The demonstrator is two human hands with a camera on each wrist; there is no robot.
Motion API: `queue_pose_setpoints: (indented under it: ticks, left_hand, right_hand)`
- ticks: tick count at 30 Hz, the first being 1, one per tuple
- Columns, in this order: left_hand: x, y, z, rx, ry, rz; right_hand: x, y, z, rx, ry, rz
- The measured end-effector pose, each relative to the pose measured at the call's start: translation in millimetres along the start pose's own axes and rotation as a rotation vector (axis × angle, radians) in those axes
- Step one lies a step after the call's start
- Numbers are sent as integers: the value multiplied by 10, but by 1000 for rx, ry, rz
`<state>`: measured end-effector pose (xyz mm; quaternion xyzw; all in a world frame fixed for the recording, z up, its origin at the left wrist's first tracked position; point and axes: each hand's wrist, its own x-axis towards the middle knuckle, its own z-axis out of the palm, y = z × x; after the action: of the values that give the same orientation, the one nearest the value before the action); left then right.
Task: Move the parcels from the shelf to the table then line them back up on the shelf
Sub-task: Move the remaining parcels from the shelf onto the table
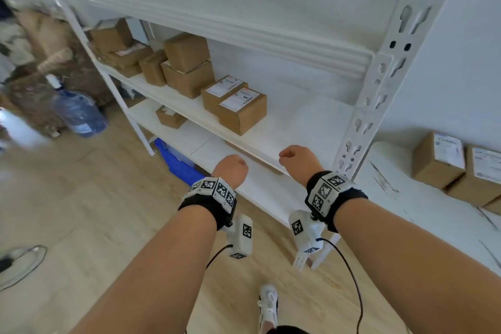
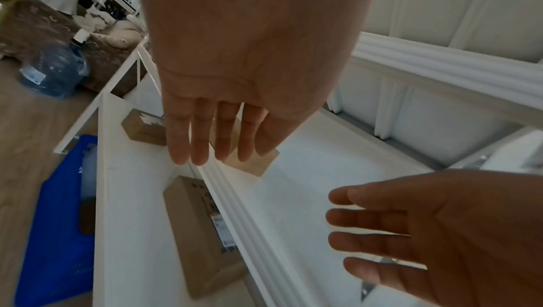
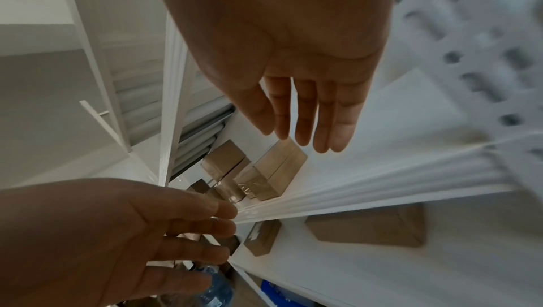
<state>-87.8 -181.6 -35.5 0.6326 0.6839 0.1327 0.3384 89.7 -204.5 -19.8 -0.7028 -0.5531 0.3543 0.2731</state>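
Observation:
Several brown cardboard parcels stand on the white shelf (image 1: 298,122). The nearest is a labelled pair (image 1: 242,114); a stacked pair (image 1: 187,68) and others (image 1: 119,49) sit further left. One parcel (image 1: 169,116) lies on the shelf below. Labelled parcels (image 1: 437,160) rest on the white table (image 1: 393,179) at the right. My left hand (image 1: 230,171) and right hand (image 1: 298,160) hover side by side just before the shelf's front edge, right of the labelled pair. Both wrist views show my left hand (image 2: 211,140) and right hand (image 3: 308,114) empty, with straight fingers.
A perforated white upright post (image 1: 390,68) stands between shelf and table. A blue water jug (image 1: 78,114) sits on the wooden floor at the left, and a blue crate (image 1: 176,160) lies under the shelf. My shoe (image 1: 268,304) is below.

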Motion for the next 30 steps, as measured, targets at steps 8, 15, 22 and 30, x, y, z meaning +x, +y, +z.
queue_pose_setpoints:
  ticks: [8,15,22,30]
  left_hand:
    - [951,-35,-524,-51,77,-101]
    - [1572,-32,-731,-137,123,-136]
    - [2089,52,-864,-162,90,-69]
    - [2212,24,-951,-184,-14,-42]
  right_hand:
    - [1146,-498,357,54,-47,4]
    - [1663,-551,549,90,-64,36]
    - [1990,-665,606,81,-73,106]
    - [2129,-700,713,89,8,211]
